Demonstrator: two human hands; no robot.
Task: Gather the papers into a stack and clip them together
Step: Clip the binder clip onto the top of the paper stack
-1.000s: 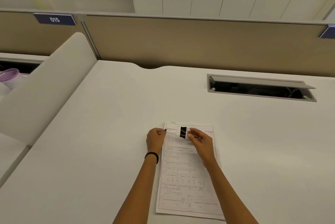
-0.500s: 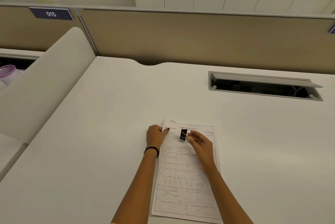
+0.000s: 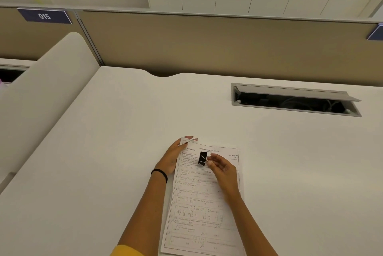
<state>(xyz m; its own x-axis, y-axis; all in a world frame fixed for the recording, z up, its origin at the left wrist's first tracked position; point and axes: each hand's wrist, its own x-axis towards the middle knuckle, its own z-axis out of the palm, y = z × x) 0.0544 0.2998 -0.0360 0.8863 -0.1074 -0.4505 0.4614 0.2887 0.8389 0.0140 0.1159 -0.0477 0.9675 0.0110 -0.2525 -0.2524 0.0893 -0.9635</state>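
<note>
A stack of printed papers [image 3: 204,204] lies on the white desk [image 3: 103,152] near its front edge. My left hand [image 3: 172,158] grips the stack's top left corner, fingers curled under the lifted edge. My right hand [image 3: 222,169] pinches the wire handles of a black binder clip [image 3: 202,158], which hovers over the upper part of the top sheet, short of the stack's top edge. Whether the clip touches the paper cannot be told.
An open grey cable hatch [image 3: 294,100] is set in the desk at the back right. A beige partition [image 3: 207,44] runs along the back. A white rounded divider [image 3: 41,94] stands at the left.
My left hand slid up to the top left corner and lifted that edge of the stack. The clip in my right hand stays over the upper sheet.
</note>
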